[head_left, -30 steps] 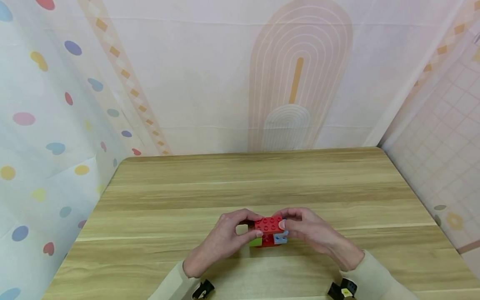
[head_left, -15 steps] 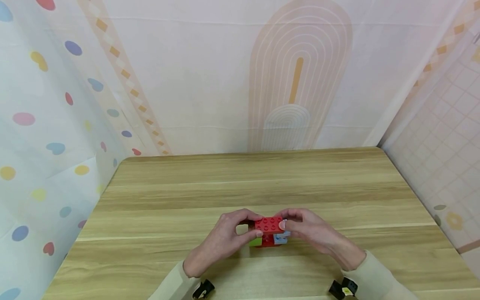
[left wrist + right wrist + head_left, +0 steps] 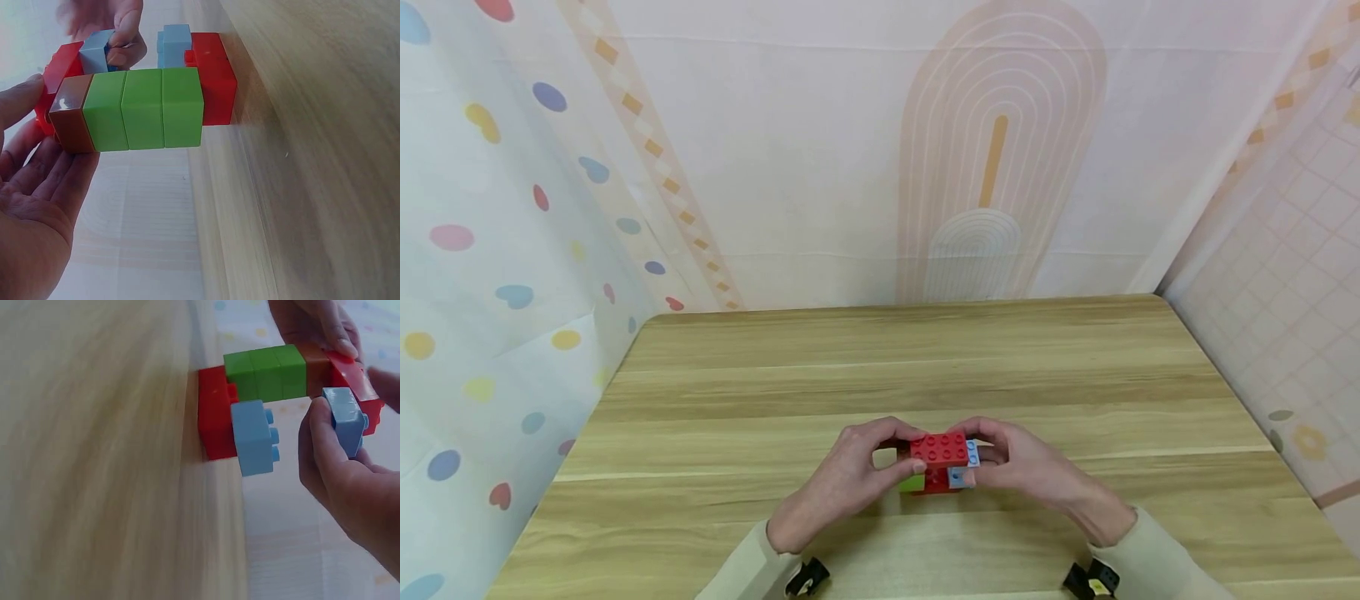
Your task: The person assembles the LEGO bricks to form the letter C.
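A toy block structure stands on the wooden table. Its red base brick carries a column of several green bricks and a light blue brick. A brown brick tops the green column, with a red brick above it reaching out sideways. My left hand holds that upper red brick between thumb and fingers, touching the brown one too. Between right thumb and fingers, my right hand pinches a second light blue brick by the upper red brick's right end; whether they are joined, I cannot tell.
The wooden table extends around the structure to its far edge. Patterned cloth hangs behind it and along both sides. Small black devices are strapped at the left wrist and the right wrist.
My right thumb has moved off the upper red brick's top and down to the light blue brick's front, uncovering blue studs beside the red brick. The left hand has stayed put.
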`<state>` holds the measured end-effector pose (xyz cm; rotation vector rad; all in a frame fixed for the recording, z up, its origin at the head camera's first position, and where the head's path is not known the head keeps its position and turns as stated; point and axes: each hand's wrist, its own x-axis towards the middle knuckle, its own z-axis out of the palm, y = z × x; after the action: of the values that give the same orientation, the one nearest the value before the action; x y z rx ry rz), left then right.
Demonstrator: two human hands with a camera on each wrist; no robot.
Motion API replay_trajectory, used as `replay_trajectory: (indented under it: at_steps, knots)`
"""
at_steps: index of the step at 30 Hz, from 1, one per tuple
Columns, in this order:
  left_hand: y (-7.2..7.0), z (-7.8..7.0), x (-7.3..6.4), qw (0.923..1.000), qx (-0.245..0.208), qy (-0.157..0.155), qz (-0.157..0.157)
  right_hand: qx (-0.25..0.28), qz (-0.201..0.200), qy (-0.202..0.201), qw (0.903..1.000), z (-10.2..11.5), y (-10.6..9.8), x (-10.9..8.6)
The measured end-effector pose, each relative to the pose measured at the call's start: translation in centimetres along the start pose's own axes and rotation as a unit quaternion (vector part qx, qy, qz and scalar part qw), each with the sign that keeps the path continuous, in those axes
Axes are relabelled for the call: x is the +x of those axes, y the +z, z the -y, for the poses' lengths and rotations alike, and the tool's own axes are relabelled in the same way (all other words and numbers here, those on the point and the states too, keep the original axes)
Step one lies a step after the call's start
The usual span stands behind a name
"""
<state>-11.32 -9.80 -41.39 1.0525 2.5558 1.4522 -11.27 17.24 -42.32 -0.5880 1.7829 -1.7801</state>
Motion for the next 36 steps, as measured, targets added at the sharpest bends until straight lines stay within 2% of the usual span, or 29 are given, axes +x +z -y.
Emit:
replay_trajectory:
  at_steps: [3,7,16,25,31,36]
  knots:
    - [0.0,0.0,0.0,1.0000,-0.006,0.003,0.000,-0.043,-0.005,-0.018,0.9989,0.1,0.1,0.0]
    - [0.0,0.1,0.1,0.9999,-0.008,0.007,-0.001,-0.082,-0.019,-0.019,0.9963,0.3,0.2,0.1]
    - [0.0,0.1,0.1,1.0000,0.000,0.007,0.000,-0.082,-0.028,0.005,0.9962,0.8,0.0,0.0]
    - [0.1,0.1,0.2,0.9999,0.000,0.010,-0.003,-0.147,-0.067,-0.004,0.9868,1.2,0.4,0.1]
    - [0.1,0.1,0.1,1.0000,-0.004,0.005,0.002,-0.138,-0.056,0.000,0.9888,1.3,0.4,0.1]
    - [0.0,0.2,0.0,0.9999,-0.003,-0.003,0.010,-0.143,-0.039,-0.019,0.9887,1.2,0.6,-0.1]
